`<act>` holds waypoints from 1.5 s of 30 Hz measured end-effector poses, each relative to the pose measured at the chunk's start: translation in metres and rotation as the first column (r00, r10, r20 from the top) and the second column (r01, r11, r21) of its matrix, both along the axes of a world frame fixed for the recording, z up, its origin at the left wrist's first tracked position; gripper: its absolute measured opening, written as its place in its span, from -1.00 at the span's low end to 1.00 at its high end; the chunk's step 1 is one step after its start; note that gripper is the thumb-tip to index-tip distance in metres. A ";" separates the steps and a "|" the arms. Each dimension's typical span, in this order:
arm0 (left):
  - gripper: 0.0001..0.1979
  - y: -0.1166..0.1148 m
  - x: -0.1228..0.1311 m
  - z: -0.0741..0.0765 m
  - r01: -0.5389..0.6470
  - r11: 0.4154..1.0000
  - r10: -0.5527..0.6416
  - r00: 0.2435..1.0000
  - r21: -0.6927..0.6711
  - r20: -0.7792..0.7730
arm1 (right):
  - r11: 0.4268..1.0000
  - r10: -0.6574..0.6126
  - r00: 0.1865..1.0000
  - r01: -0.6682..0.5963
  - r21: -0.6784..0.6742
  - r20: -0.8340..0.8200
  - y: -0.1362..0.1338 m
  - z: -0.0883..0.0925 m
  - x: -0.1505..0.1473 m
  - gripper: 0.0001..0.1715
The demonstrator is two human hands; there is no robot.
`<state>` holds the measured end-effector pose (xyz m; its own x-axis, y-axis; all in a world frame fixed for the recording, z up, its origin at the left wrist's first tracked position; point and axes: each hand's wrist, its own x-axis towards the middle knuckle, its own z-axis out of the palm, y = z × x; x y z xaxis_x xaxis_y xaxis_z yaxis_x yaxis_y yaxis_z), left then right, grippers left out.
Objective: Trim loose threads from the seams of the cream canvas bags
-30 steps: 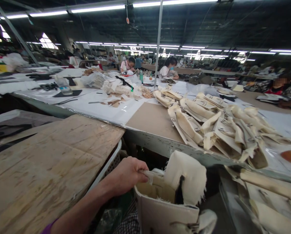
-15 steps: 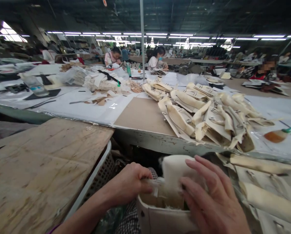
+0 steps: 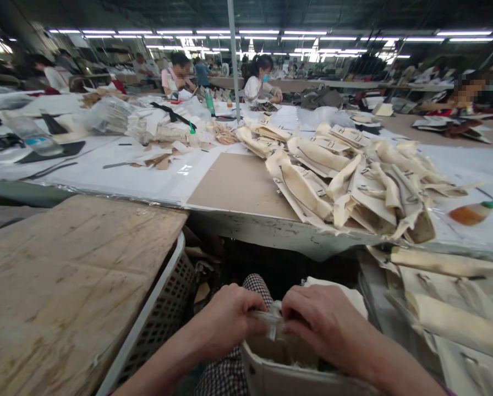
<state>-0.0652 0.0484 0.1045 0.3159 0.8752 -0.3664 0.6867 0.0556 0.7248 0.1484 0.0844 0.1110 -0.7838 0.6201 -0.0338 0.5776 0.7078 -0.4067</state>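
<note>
The cream fabric bag body (image 3: pixel 308 382) is at the bottom centre of the view, open end up, just beside the wearer's checked trousers (image 3: pixel 224 374). Frayed fibres show inside its mouth. The left hand (image 3: pixel 238 311) is clamped on the rim at its far left, thumb and fingers together over a clear strip (image 3: pixel 273 325). The right hand (image 3: pixel 323 316) is at the same rim, fingers bent, tips close to the strip's other end; its fingertips are partly hidden, and whether they are closed on the material cannot be told. A small gap separates the two hands. A pale fabric flap (image 3: pixel 345 294) shows beyond the right hand.

To the left, a stained brown board (image 3: pixel 73 275) lies over part of a perforated plastic basket (image 3: pixel 159 308). To the right, below table level, further cream pieces (image 3: pixel 456 319) lie overlapping.

On the worktable (image 3: pixel 147 184) ahead, a heap of cream bag parts (image 3: pixel 354 181) partly covers a brown cardboard sheet (image 3: pixel 238 184). A squeeze bottle (image 3: pixel 469 213) of amber liquid lies on its side, right of the heap. A grey pole (image 3: pixel 234 66) stands behind. Co-workers sit farther back; one wears a blue mask (image 3: pixel 266 78).
</note>
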 end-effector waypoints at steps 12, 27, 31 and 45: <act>-0.91 0.000 0.012 -0.005 -0.114 0.988 0.115 0.993 0.101 -0.006 | 0.990 -0.115 0.987 0.104 -0.100 -0.111 -0.002 -0.021 0.010 -0.77; -0.90 -0.005 0.020 -0.012 0.022 0.949 0.037 0.983 0.315 -0.180 | 0.987 -0.146 0.987 0.140 -0.073 -0.075 -0.003 -0.020 0.012 -0.80; -0.90 -0.005 0.022 -0.015 0.074 0.924 0.012 0.975 0.376 -0.221 | 0.990 -0.138 0.988 0.135 -0.040 -0.065 -0.003 -0.021 0.014 -0.82; -0.85 -0.006 0.020 -0.017 0.191 0.872 -0.061 0.956 0.450 -0.287 | 0.993 -0.118 0.993 0.118 0.013 0.023 -0.003 -0.018 0.010 -0.91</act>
